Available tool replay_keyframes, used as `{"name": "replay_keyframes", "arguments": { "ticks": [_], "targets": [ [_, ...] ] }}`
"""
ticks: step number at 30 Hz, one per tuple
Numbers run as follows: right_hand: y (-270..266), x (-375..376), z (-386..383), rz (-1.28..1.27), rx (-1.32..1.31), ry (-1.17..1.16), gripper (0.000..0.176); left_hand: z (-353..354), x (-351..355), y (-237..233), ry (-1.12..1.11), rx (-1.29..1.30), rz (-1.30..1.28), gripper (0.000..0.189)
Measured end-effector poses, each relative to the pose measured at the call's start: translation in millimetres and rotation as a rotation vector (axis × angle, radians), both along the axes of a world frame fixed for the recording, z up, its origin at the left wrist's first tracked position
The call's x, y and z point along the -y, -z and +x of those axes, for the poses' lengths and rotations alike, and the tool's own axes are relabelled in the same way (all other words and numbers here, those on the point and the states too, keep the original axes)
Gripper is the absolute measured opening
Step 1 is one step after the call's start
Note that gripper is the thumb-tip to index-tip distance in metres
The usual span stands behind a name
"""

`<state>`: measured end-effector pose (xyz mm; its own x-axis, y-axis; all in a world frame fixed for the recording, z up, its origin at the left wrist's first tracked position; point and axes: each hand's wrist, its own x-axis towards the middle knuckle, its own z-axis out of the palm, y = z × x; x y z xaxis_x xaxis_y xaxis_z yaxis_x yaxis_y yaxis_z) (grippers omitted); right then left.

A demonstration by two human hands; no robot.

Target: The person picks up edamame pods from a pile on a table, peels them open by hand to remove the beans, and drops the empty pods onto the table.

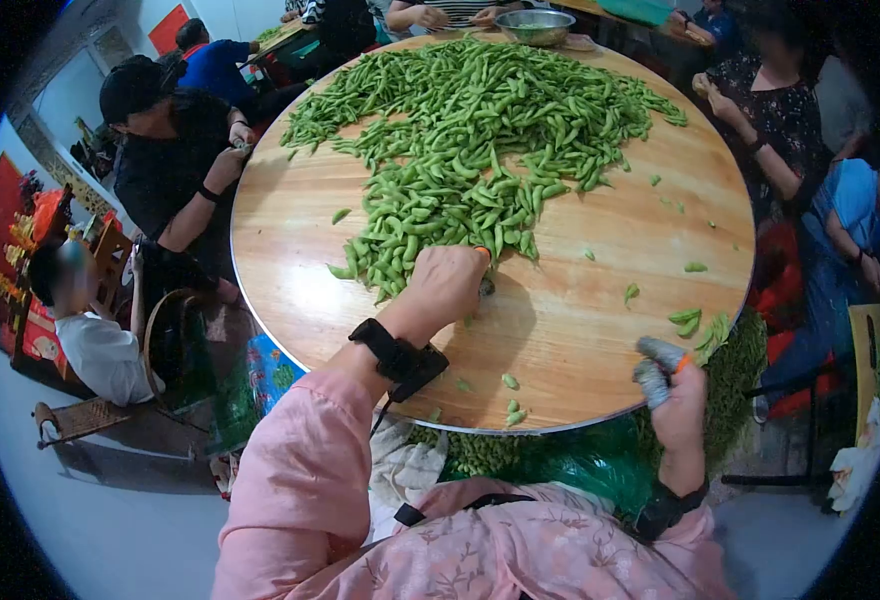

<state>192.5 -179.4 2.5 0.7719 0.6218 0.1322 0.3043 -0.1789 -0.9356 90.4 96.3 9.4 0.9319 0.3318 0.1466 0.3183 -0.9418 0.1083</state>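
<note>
A large heap of green soybean pods (490,120) covers the far and middle part of the round wooden table (600,300). My left hand (445,285) reaches to the near edge of the heap, back of the hand up. Its curled fingers are mostly hidden, with a bit of orange and a grey wrapped tip showing. Over the table's right front edge is my right hand (678,395), with grey wrapping on thumb and finger and an orange band. Those digits are spread, and I see nothing between them. Several loose pods (688,320) lie just beyond it.
Below the table's right edge hangs a mass of green plant matter (740,370), near green plastic sheeting (585,460). A metal bowl (535,28) stands at the far edge. People sit around the table, including one in a black cap (138,90) at left.
</note>
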Motion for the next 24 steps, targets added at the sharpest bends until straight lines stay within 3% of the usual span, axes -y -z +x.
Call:
{"name": "replay_keyframes", "arguments": {
  "ticks": [6, 8, 9, 10, 12, 16, 24],
  "targets": [
    [-6, -38, -31, 0.016, -0.198, -0.225, 0.019, -19, 8, -21, -0.124, -0.002, -0.042, 0.009],
    [-11, -48, -38, 0.014, -0.295, -0.403, 0.020, -38, 13, -22, -0.177, 0.582, -0.651, 0.008],
    [-4, -53, -39, 0.020, -0.245, -0.479, 0.022, -47, 22, -27, -0.202, 0.685, -0.895, 0.012],
    [-1, -58, -42, 0.027, -0.240, -0.478, 0.022, -56, 32, -28, -0.196, 0.688, -0.888, 0.012],
    [1, -65, -49, 0.170, -0.681, -0.549, 0.026, -72, 50, -24, -0.100, 0.699, -1.447, 0.014],
    [-1, -70, -55, 0.308, -0.915, -0.550, 0.018, -84, 87, -10, -0.157, 0.712, -1.639, 0.018],
    [-17, -60, -60, 0.308, -0.900, -0.512, 0.017, -90, 109, -7, -0.185, 0.773, -1.703, 0.017]
  ]
}}
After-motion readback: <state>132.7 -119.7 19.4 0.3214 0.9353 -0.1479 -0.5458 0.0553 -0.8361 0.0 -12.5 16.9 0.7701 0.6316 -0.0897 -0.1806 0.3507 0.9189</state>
